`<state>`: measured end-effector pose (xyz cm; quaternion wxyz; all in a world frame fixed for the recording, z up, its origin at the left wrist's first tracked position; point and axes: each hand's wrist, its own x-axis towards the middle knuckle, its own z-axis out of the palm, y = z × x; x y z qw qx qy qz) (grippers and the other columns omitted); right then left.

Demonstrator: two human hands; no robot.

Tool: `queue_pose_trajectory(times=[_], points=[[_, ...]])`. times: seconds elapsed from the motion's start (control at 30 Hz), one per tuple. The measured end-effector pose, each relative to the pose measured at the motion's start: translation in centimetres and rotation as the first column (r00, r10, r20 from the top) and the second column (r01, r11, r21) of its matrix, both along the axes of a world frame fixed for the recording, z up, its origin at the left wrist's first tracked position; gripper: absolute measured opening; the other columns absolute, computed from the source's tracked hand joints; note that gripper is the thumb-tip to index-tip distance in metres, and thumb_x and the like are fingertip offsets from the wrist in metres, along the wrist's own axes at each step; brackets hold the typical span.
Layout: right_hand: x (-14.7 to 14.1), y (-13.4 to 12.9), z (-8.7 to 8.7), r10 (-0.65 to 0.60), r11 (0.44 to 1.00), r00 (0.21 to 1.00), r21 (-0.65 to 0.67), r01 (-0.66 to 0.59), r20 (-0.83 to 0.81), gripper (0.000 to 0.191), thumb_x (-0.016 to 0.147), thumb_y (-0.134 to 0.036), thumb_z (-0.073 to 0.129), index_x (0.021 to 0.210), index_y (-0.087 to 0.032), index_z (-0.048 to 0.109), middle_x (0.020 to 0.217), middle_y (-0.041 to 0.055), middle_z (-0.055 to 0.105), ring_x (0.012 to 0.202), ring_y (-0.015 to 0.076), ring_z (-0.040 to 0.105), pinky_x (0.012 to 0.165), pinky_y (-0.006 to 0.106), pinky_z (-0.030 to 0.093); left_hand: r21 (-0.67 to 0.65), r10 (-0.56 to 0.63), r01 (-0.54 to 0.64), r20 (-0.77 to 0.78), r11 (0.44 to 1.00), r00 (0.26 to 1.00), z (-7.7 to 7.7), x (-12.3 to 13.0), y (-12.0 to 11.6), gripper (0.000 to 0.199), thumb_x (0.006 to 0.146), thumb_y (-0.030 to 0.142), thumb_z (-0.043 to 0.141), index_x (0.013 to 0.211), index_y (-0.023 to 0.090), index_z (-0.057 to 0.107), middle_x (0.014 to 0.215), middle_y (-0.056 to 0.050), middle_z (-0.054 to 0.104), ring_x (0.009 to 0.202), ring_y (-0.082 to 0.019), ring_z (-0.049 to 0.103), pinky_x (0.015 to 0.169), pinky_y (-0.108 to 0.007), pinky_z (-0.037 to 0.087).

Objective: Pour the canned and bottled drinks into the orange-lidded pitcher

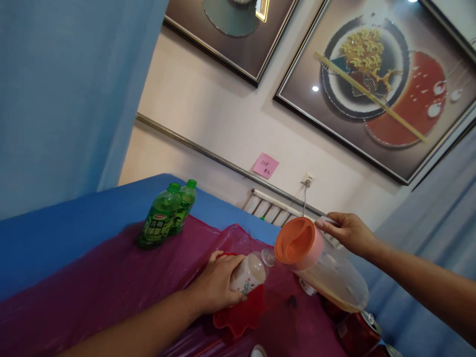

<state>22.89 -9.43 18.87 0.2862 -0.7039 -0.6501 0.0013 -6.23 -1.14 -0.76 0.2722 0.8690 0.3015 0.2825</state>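
Note:
My left hand [219,282] is wrapped round a small clear bottle [248,278] with a printed label, tilted with its mouth to the upper right. Beneath it lies a red tray with a wavy rim [238,317]. My right hand [349,230] grips the handle of a translucent pitcher [330,272] with an orange lid [295,241]. The pitcher leans left, its lid close to the bottle's mouth, and pale brownish liquid lies along its lower side. Whether liquid passes between the two I cannot tell.
Two green bottles [161,215] stand at the left on the purple plastic sheet [111,267] over a blue surface [48,248]. Red drink cans [359,332] stand at lower right. Behind are a metal rail [201,146], a radiator [273,203] and a plugged wall socket [308,179].

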Motion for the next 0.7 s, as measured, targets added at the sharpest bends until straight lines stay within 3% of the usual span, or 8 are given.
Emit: queue_pose_trajectory(times=[0.7], points=[[-0.15,-0.22,-0.45,0.002,1.0,1.0,0.013,-0.002,0.003,0.063,0.071,-0.076,0.063,0.054,-0.023,0.036,0.052,-0.0057,0.028,0.049,0.0095,0.027,0.043,0.024,0.022,-0.001,-0.007,0.007,0.01,1.0,1.0,-0.15,-0.04,-0.05,0.061,0.061,0.034,0.077,0.119,0.027,0.06,0.113,-0.002,0.071,0.112,-0.029,0.062,0.114,-0.047,0.023]])
